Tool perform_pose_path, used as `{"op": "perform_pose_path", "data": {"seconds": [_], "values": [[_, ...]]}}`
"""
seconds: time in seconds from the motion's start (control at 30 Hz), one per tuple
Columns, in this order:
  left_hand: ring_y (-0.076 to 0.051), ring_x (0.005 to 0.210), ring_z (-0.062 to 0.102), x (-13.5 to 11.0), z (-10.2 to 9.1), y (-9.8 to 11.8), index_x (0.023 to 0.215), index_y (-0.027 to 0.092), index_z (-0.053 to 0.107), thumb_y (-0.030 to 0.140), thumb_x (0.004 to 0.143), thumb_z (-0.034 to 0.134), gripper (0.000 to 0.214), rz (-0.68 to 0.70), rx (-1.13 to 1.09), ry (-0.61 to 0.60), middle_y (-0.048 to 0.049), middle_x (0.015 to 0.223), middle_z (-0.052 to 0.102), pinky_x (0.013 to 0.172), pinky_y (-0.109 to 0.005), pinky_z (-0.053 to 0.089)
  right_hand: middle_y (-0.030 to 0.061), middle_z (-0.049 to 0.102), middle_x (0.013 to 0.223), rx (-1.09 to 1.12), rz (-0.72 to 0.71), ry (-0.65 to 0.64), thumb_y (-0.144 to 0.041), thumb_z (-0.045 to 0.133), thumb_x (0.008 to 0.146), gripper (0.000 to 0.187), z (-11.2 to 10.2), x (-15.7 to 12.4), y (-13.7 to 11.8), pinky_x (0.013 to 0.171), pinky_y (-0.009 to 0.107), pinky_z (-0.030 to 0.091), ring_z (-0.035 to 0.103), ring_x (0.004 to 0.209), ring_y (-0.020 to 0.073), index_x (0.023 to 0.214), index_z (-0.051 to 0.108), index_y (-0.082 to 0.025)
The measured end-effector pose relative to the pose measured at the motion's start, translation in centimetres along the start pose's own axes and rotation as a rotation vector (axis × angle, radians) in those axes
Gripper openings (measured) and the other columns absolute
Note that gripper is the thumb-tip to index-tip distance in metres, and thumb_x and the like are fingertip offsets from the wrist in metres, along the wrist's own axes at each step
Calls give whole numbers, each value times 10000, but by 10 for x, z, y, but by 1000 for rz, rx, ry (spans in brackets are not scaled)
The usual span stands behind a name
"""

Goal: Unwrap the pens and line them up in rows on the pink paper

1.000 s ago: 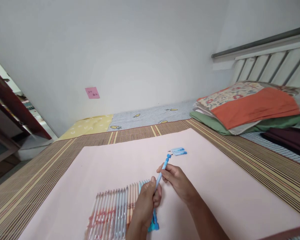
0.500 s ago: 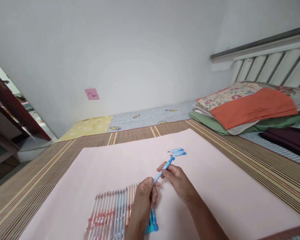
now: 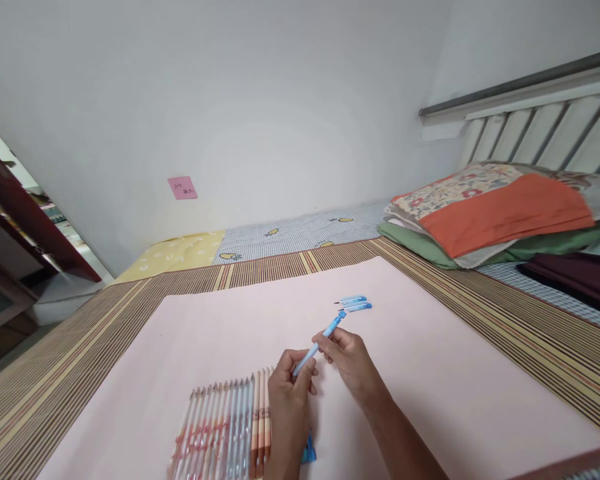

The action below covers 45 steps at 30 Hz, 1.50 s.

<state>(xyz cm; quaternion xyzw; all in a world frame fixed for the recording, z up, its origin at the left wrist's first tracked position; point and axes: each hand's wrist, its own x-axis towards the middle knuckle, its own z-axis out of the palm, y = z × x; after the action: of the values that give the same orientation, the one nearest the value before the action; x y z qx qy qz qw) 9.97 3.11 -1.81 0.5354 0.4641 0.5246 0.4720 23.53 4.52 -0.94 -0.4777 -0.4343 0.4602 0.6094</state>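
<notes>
Between both hands, a light-blue pen (image 3: 320,341) slants up to the right, its bright blue end uppermost. My left hand (image 3: 291,393) is closed around its lower end, fingers wrapped and thumb pressed on. The fingers of my right hand (image 3: 347,357) pinch the barrel near the middle. Just beyond the pen's blue end lie a few short blue-and-white pieces with dark points (image 3: 354,304). Left of my left hand, a row of pens and pencils (image 3: 217,427) lies side by side, some clear, some orange-brown. My left hand and forearm hide part of the row, including some blue ends (image 3: 309,450).
A large pale pink sheet (image 3: 220,327) lies on a striped mat (image 3: 100,333). Folded cloths and a cushion (image 3: 505,207) are piled at the right, below a radiator (image 3: 535,133). A pink note (image 3: 183,188) is on the wall.
The pen has shifted slightly down and left. My left thumb and fingers have opened up around its lower end, showing more of the barrel.
</notes>
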Motion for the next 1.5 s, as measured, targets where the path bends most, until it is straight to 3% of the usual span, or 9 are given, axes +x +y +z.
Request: {"op": "perform_pose_path", "data": {"seconds": [0.1,0.23,0.43,0.63,0.77,0.83,1.07,1.3,1.5], "values": [[-112,454,439,-2,2,-1,787,181,688,568,885,631,403,-55,-36,-26,22,538,574,488,-243,328,-23,515,628,8,-32,-22,-572,778,756,409,-1,-2,-3,590,277,362,426,608,121,763,707,-170],[-113,370,375,2,-2,-3,739,153,673,742,883,474,638,-257,-188,-120,19,406,489,429,-252,259,-6,557,688,-12,-36,-116,-601,738,789,447,-7,-2,-1,577,279,356,427,596,117,863,745,-161],[-76,483,409,8,-9,-5,853,178,649,514,685,860,431,-148,-236,-139,61,600,540,486,-210,303,-45,432,570,-66,-34,-30,-599,758,776,434,-10,2,6,516,269,274,343,559,109,733,678,-175],[-63,377,262,5,-4,-7,736,152,634,722,832,601,579,-305,-313,-210,75,428,390,440,-250,160,-23,499,618,-66,-60,-80,-577,745,805,408,-10,0,1,517,264,292,370,566,109,794,708,-171],[-60,446,340,6,-3,-4,913,151,667,646,728,775,539,-281,-387,-197,63,555,501,460,-221,211,-47,435,545,-45,-26,-30,-598,759,781,431,-11,2,5,479,261,240,340,531,104,744,673,-177],[-43,444,314,7,-4,-5,890,168,641,555,665,865,501,-244,-391,-175,85,561,483,459,-208,188,-53,421,531,-51,-24,-17,-602,768,769,440,-11,3,7,475,261,231,330,521,100,731,665,-176],[-45,361,244,7,-5,-13,706,141,623,734,832,590,608,-330,-324,-171,71,400,398,450,-250,132,-34,511,609,-5,-23,-63,-611,747,792,452,-9,3,9,508,265,287,371,525,93,835,715,-162],[-35,367,239,8,-6,-15,735,148,622,732,756,690,588,-356,-355,-215,95,425,383,446,-242,120,-41,487,560,111,-28,16,-616,718,825,459,-13,6,14,552,278,349,425,542,116,924,746,-169],[-25,373,221,10,-5,-20,771,158,607,666,724,768,535,-360,-386,-258,111,460,383,440,-232,101,-3,534,696,445,80,79,-550,837,726,411,-10,7,14,512,255,360,440,598,104,834,744,-165]]}}
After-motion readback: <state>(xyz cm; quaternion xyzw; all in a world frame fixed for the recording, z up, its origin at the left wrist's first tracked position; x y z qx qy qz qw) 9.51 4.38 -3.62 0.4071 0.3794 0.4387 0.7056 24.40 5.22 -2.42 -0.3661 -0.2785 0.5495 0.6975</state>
